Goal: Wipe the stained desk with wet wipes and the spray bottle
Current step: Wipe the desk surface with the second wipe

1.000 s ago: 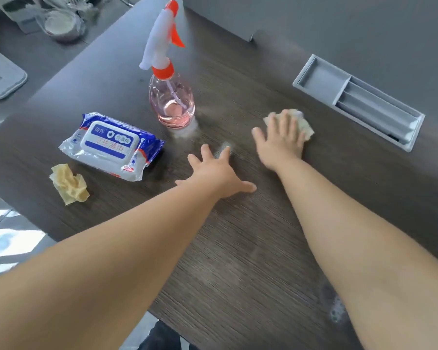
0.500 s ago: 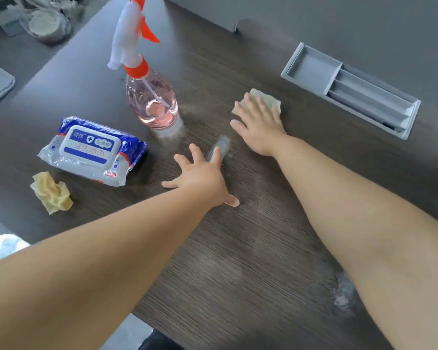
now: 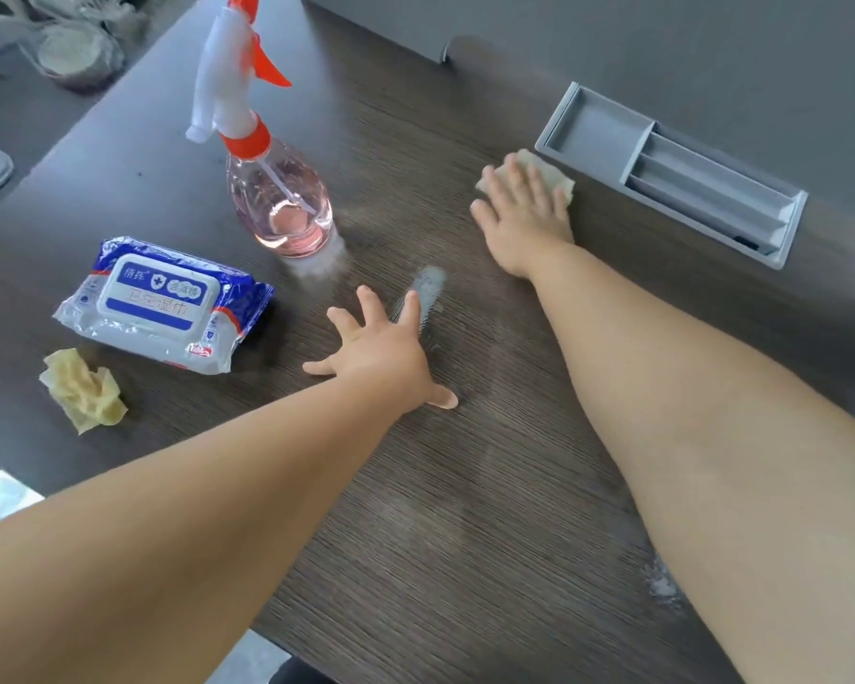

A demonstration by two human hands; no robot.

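Head view: the dark wood-grain surface (image 3: 465, 461) fills most of the picture, hard and flat, so it should take firm pressure without harm. A grey recessed tray (image 3: 672, 175) sits at its far right. The spray bottle (image 3: 277, 190) stands upright at the far left. It is clear plastic, roughly a third full of pink liquid, so probably light and a little tippy. The narrow neck under the orange collar looks the best place to grip it, with a finger on the orange trigger. No label shows on it.

Nearer lies the pack of wet wipes (image 3: 161, 303), soft and crinkly in blue and white film. Its stiffer white flap on top looks like the place to open it. The flap carries blue Chinese characters and a white cross emblem (too blurred to read with any confidence).

The left hand (image 3: 381, 353) rests flat on the surface with its fingers spread wide, holding nothing. The right hand (image 3: 524, 214) presses straight fingers down on a yellowish wipe (image 3: 559, 177) just beside the tray. The wipe is thin, limp and damp, so it likely slides best under a flat palm. A crumpled wipe (image 3: 82, 390) lies near the pack, and a pale streak (image 3: 428, 283) remains just beyond the left fingertips
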